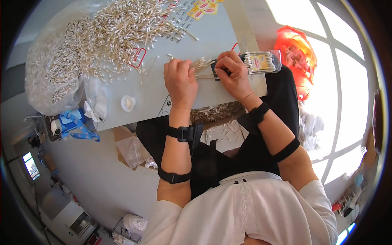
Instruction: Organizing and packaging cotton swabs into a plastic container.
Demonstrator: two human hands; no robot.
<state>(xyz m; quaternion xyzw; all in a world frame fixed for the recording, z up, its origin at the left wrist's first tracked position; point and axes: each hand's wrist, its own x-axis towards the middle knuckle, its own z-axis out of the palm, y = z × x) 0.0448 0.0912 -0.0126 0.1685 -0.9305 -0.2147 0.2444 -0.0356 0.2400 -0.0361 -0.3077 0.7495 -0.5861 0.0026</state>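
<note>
Cotton swabs (201, 64) are pinched in a small bundle by the left hand (179, 79). A clear swab packet (263, 62) is gripped by the right hand (232, 73), fingers curled.

Swab pile (118, 32) upper left, clear bag (49, 77) left, white cap (128, 103) centre-left, orange bag (300, 57) upper right, yellow labels (203, 8) top.
</note>
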